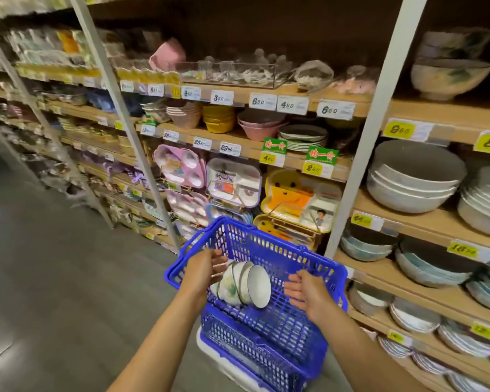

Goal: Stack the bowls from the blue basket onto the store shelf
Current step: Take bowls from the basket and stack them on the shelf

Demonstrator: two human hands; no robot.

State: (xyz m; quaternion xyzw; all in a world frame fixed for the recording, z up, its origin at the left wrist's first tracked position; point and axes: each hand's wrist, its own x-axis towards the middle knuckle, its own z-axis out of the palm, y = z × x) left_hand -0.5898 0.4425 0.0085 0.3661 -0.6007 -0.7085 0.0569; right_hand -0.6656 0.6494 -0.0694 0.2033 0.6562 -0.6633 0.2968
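while left hand (204, 268) grips bowls (246, 284) inside blue basket (269, 247) rim | right hand (306, 291) spread, near stack's open edge

Basket (269, 329): blue perforated plastic, slight sheen. Bowls (242, 284): glossy glazed ceramic. Shelf (425, 219): matt light wood w/ paper price tags (335, 109).
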